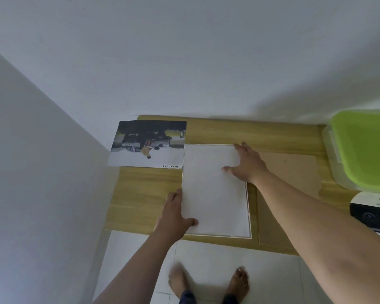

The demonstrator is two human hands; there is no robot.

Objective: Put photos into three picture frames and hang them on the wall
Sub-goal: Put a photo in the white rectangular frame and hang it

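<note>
A white sheet (pixel 215 191), most likely a photo turned face down, lies inside a thin-edged picture frame (pixel 248 207) that rests flat on the wooden tabletop (pixel 145 189); a pale strip of frame shows along its right and near edges, so the sheet seems to be getting seated into the recess. Both hands are placed to that end. The left hand (pixel 174 212) lies palm down at the sheet's near left edge, its fingers (pixel 173 197) straight and close together along the frame's side and the thumb hooked onto the paper, probably to stop it sliding. The right hand (pixel 247 164) presses flat on the far right corner, its fingers spread wide and thumb out toward the middle, pinning that corner square; neither hand pinches anything. Both forearms reach forward and down, nearly straight. To the right, just beside the frame, a brown backing board (pixel 292 170) lies partly under the right forearm, plausibly waiting to close the frame. A printed car photo (pixel 149 145) lies at the far left by the wall, touching the frame's corner. A green-lidded plastic box (pixel 364 148) sits at the far right.
</note>
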